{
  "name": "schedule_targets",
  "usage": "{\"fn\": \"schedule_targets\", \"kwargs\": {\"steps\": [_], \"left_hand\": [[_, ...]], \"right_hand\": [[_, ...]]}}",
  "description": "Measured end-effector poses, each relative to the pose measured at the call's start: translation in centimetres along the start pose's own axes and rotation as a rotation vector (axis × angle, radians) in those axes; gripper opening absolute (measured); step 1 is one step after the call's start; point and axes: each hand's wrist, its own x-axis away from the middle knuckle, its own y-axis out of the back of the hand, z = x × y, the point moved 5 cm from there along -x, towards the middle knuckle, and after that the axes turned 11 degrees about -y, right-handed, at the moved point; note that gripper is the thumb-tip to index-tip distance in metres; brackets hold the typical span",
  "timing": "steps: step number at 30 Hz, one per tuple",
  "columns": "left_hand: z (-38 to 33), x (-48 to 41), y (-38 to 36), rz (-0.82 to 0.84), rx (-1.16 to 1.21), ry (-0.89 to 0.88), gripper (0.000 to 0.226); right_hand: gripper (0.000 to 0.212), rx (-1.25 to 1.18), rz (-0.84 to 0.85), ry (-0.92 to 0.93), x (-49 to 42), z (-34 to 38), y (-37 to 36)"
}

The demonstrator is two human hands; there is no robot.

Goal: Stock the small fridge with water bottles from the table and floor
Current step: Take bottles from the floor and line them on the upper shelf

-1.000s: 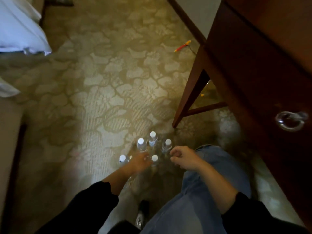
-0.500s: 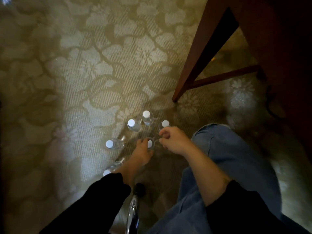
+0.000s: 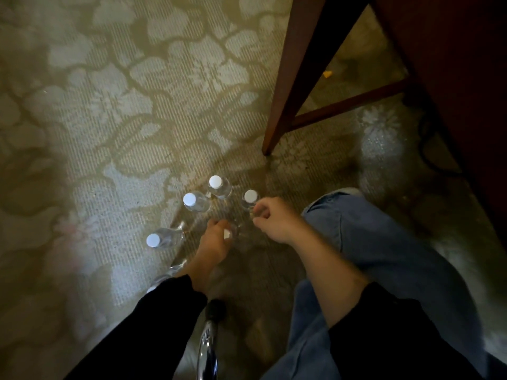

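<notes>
Several clear water bottles with white caps stand on the patterned carpet. Three stand close together: the far bottle [image 3: 219, 187], the left bottle [image 3: 195, 203] and the right bottle [image 3: 249, 199]. Another bottle [image 3: 160, 239] stands apart to the left. A further bottle [image 3: 168, 272] is mostly hidden by my left sleeve. My left hand [image 3: 212, 241] grips the neck of the nearest bottle [image 3: 227, 233], whose cap shows between thumb and fingers. My right hand [image 3: 271, 219] has curled fingers touching the near side of the right bottle. The fridge is out of view.
A wooden table leg [image 3: 282, 105] and its crossbar [image 3: 348, 104] stand just beyond the bottles. Dark wooden furniture [image 3: 452, 78] fills the right side. A chrome bar with a black tip [image 3: 209, 344] lies below my arms. My jeans-clad knee [image 3: 370, 242] is on the right.
The view has tilted down and come closer to the bottles. My left hand has settled round the nearest bottle's neck. My right hand has edged up to the right bottle.
</notes>
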Motion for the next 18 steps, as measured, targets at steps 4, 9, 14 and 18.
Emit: {"fn": "schedule_targets", "kwargs": {"steps": [4,9,14,18], "left_hand": [[-0.4,2.3,1.7,-0.07,0.108,-0.054,0.023],[-2.8,7.0,5.2,-0.116,0.173,-0.205,0.021],[-6.9,11.9,10.0,-0.233,0.068,-0.342,0.017],[-11.8,16.0,14.1,-0.258,0.045,-0.494,0.009]], "right_hand": [[0.025,-0.012,-0.016,0.008,1.0,0.0,0.5],[0.026,-0.002,-0.012,0.004,4.2,-0.1,0.6],[0.027,-0.018,-0.032,0.07,8.8,0.5,1.2],[0.03,-0.005,-0.069,0.152,13.1,0.9,1.9]]}}
